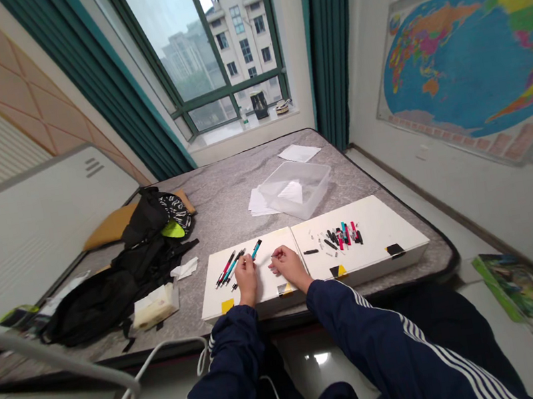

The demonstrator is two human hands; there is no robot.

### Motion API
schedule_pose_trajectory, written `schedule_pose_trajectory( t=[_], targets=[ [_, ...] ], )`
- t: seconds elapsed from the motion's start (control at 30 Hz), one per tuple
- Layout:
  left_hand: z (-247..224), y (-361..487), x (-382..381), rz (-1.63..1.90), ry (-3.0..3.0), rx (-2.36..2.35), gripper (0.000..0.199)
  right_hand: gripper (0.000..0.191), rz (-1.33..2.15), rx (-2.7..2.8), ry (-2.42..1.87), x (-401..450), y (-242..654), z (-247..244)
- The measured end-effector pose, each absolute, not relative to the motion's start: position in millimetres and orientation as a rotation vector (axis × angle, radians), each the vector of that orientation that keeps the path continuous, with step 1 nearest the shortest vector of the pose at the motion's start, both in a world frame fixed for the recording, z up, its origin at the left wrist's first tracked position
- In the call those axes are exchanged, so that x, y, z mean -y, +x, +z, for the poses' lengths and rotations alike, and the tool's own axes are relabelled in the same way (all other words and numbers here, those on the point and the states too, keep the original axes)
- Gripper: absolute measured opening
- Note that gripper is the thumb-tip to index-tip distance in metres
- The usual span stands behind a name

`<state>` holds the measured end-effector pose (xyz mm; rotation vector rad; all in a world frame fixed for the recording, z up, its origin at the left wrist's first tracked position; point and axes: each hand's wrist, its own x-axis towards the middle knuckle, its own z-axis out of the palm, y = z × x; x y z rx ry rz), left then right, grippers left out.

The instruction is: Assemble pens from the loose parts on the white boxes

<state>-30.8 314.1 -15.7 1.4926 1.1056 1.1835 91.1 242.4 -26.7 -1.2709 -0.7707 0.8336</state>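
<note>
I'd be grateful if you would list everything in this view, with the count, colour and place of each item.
Flat rectangular boards: 2, white, side by side on the mattress.
Speckled mattress: 1, grey, beneath the boards.
Slim pens: several, black and teal among them, on the left board.
Pen parts: many, mainly black, pink and teal, on the right board.
Clear plastic box: 1, transparent, behind the boards.
Paper sheets: several, white, around and inside the box.
Fabric backpack: 1, black, left on the mattress.
World wall map: 1, multicoloured, right wall.
Curtains: 2, teal, flanking the window.
Left hand: 1, bare, beside the pens.
Right hand: 1, bare, near the boards' join.
Striped sleeves: 2, navy with white stripes, on the forearms.
</note>
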Motion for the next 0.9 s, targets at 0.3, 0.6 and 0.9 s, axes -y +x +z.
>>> schedule_pose_trajectory(
  t=[0.3,0.6,0.9],
  targets=[
    [-9,-30,-312,1.088,1.905,-1.155,0.037,0.016,0.808,0.896,-1.387,-237,87,-15],
    [-4,-26,-307,1.050,1.954,-1.178,0.036,0.012,0.184,1.547,-1.856,-175,205,46],
    [-4,-28,-307,1.069,1.932,-1.175,0.036,0.019,0.066,1.466,-2.495,-141,283,49]
  ],
)
